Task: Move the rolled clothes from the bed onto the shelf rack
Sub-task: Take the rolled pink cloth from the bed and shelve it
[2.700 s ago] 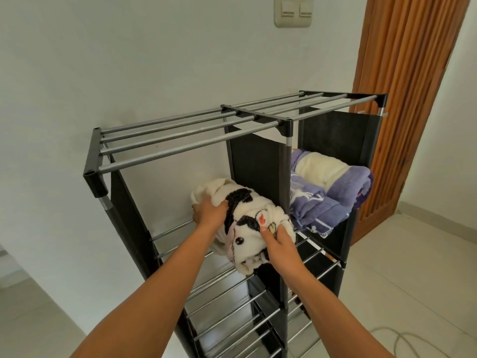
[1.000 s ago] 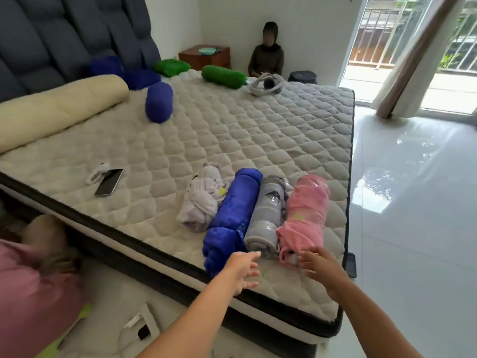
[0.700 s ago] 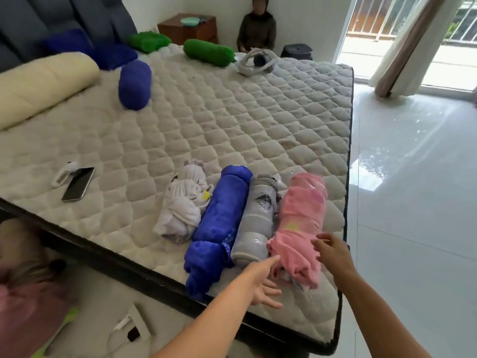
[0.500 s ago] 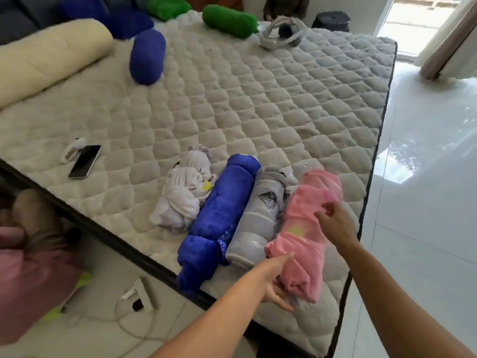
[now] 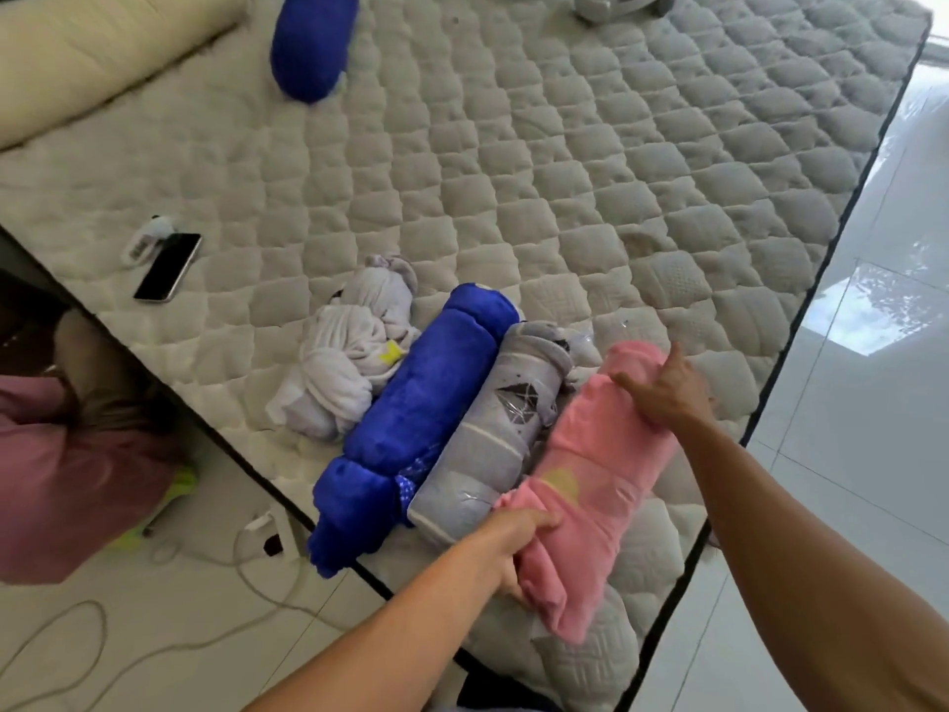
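Note:
Several rolled clothes lie side by side near the corner of the quilted bed (image 5: 565, 161): a white roll (image 5: 344, 362), a blue roll (image 5: 416, 418), a grey roll (image 5: 493, 439) and a pink roll (image 5: 601, 475). My left hand (image 5: 513, 547) grips the near end of the pink roll, fingers curled into the cloth. My right hand (image 5: 667, 393) is pressed on its far end, fingers wrapped over the top. The pink roll still rests on the mattress. The shelf rack is out of view.
A phone (image 5: 168, 267) and a small white item (image 5: 146, 238) lie on the bed at left. A blue bolster (image 5: 313, 43) and a cream bolster (image 5: 97, 48) lie further back. A person in pink (image 5: 61, 454) crouches by the bed's left side; cables (image 5: 246, 567) run over the floor.
I turned from the rack, where I left the cow-print roll, to the bed. Both hands reached the pink roll and closed on its two ends.

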The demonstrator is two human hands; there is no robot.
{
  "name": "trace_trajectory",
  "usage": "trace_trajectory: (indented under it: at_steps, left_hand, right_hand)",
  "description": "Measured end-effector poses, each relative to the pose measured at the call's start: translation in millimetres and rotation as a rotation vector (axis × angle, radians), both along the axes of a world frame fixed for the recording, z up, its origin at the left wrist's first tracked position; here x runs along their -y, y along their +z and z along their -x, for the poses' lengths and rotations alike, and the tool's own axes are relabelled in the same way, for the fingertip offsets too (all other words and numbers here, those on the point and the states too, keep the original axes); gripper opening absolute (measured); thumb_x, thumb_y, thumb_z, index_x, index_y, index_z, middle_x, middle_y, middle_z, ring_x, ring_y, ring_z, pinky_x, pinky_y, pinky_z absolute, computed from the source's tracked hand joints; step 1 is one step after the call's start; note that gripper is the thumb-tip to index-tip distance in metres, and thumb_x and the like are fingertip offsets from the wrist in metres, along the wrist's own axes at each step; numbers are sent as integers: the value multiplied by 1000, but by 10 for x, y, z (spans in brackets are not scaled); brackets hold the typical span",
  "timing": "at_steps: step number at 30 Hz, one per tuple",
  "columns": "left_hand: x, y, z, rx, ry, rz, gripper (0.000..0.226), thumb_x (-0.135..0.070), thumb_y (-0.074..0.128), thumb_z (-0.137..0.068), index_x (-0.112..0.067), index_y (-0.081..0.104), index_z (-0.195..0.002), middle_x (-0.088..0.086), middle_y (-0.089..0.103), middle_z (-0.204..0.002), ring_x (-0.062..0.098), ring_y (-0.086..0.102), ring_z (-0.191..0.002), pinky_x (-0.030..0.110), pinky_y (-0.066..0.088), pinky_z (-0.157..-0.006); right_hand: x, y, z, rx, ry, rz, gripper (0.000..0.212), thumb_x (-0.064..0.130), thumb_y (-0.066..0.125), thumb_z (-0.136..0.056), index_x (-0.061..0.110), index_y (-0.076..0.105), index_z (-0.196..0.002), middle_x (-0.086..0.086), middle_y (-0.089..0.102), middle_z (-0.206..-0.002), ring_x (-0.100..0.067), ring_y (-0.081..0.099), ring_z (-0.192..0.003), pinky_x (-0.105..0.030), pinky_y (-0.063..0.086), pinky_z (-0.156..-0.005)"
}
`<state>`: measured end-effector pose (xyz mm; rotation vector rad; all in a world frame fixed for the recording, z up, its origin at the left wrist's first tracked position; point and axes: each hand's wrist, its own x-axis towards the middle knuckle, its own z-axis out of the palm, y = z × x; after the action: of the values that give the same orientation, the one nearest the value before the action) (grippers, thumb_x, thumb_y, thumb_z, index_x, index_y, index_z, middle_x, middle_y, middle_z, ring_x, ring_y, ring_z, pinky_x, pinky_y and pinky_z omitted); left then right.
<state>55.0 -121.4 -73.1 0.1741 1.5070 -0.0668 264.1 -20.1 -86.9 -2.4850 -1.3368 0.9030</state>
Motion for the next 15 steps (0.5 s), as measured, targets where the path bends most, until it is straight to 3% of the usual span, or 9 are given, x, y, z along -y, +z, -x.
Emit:
trace_trajectory:
  at_steps: [3, 6, 10, 15]
  left_hand:
    - [49, 3, -8, -35, 21, -52, 62, -22, 69, -87, -20, 34, -138, 23, 45, -141, 45, 49, -124, 66, 43, -97]
    - [110, 8, 30, -51, 14, -104, 61, -21, 70, -86, -17, 37, -137, 22, 51, -136, 43, 53, -121, 64, 46, -95]
    - [220, 72, 156, -47, 21, -176, 53, -12, 68, -85, -10, 48, -133, 20, 59, -129, 38, 56, -118, 60, 49, -94]
    - [404, 211, 383, -1, -10, -279, 48, -7, 63, -82, -7, 50, -128, 21, 60, -126, 36, 57, -118, 54, 49, -98]
  right_hand:
    - [-24, -49, -108, 13, 14, 85, 105, 77, 49, -71, 9, 27, -148, -22, 52, -138, -40, 52, -122, -53, 43, -101]
    - [-36, -18, -188, -39, 16, 178, 91, 77, 50, -71, 2, 55, -123, -18, 64, -113, -31, 59, -94, -43, 51, -87]
    - [139, 125, -149, -59, -33, 81, 70, 66, 59, -74, 1, 61, -98, -9, 59, -79, -23, 55, -71, -36, 47, -68]
    - [475, 627, 164, 31, -42, -167, 61, 66, 61, -72, 6, 67, -82, -14, 63, -89, -29, 55, -84, -36, 43, -76]
